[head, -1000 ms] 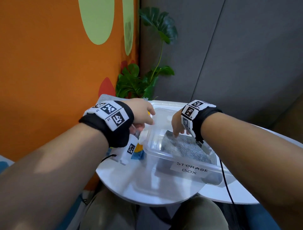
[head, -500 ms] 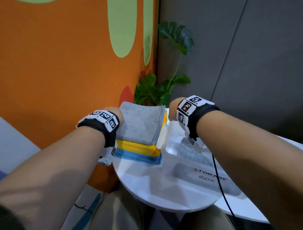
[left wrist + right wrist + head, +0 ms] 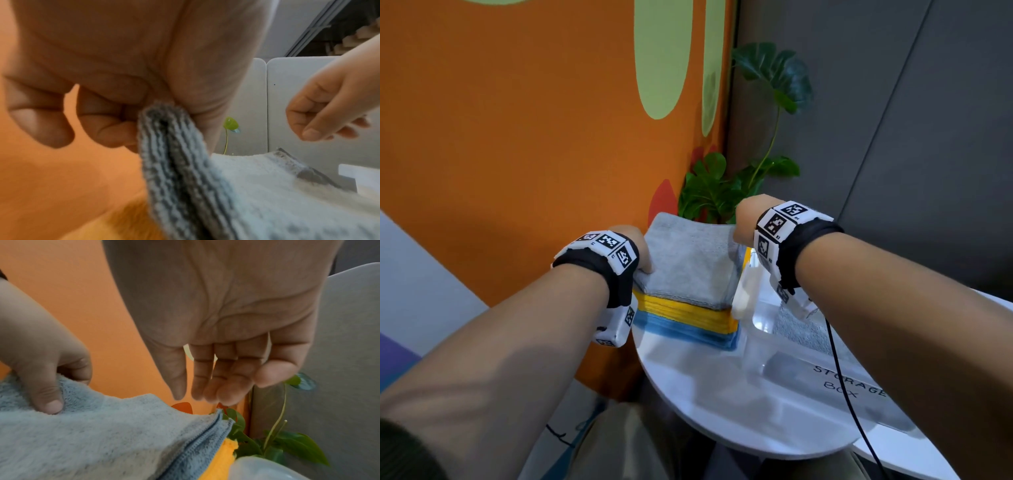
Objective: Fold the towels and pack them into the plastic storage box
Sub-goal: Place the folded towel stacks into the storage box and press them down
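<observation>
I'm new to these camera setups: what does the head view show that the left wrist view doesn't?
Only the head view shows the yellow towels and blue towels lower in the stack, and the storage box with a grey towel inside.

Only the left wrist view shows the left hand pinching the layered edge of the top grey towel.

Both show that towel and the right hand.

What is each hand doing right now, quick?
Left hand: pinching the left edge of the folded grey terry towel.
Right hand: open, fingers straight, holding nothing.
</observation>
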Demonstrator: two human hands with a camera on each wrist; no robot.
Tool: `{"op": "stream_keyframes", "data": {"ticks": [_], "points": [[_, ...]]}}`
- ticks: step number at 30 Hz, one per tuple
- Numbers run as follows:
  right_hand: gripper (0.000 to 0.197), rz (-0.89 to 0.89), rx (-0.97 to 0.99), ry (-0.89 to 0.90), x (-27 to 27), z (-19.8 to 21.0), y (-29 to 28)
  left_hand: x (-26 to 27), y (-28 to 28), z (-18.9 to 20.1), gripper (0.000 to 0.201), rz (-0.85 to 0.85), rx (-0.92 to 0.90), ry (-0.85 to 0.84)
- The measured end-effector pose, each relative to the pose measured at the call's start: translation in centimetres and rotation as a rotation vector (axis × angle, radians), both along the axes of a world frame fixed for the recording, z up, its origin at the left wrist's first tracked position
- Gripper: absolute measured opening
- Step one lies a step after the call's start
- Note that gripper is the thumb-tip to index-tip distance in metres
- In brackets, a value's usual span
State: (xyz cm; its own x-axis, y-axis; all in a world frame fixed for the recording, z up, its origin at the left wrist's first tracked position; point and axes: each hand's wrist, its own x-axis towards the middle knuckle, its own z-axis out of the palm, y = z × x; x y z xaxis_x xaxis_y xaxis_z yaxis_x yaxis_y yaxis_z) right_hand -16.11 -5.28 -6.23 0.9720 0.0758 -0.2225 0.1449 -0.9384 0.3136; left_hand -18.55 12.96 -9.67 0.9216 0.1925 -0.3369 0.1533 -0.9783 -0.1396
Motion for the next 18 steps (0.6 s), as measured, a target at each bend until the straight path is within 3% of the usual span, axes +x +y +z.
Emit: {"op": "stream_keyframes", "data": {"ticks": [4, 7, 12, 14, 18], "points": [[0.013, 0.059, 0.177, -0.129, 0.5, -0.1, 0.5, 0.2, 0.1, 1.0, 0.034, -0.052, -0.106, -0.168], [0.041, 0.056, 0.355, -0.350, 0.4, -0.5, 0.8, 0.6, 0.0, 2.6, 0.006, -0.164, -0.174, -0.315], [0.085, 0.142, 0.409, -0.509, 0.5, 0.3, 0.9, 0.7, -0.3, 5.8, 0.026, -0.387, -0.301, -0.557], [0.078, 0.158, 0.378, -0.554, 0.5, 0.8, 0.7, 0.3, -0.5, 6.8, 0.028, -0.430, -0.319, -0.615], [0.032, 0.164, 0.298, -0.544, 0.0, 2.2, 0.3, -0.5, -0.4, 8.1, 0.022, -0.457, -0.356, -0.689]]}}
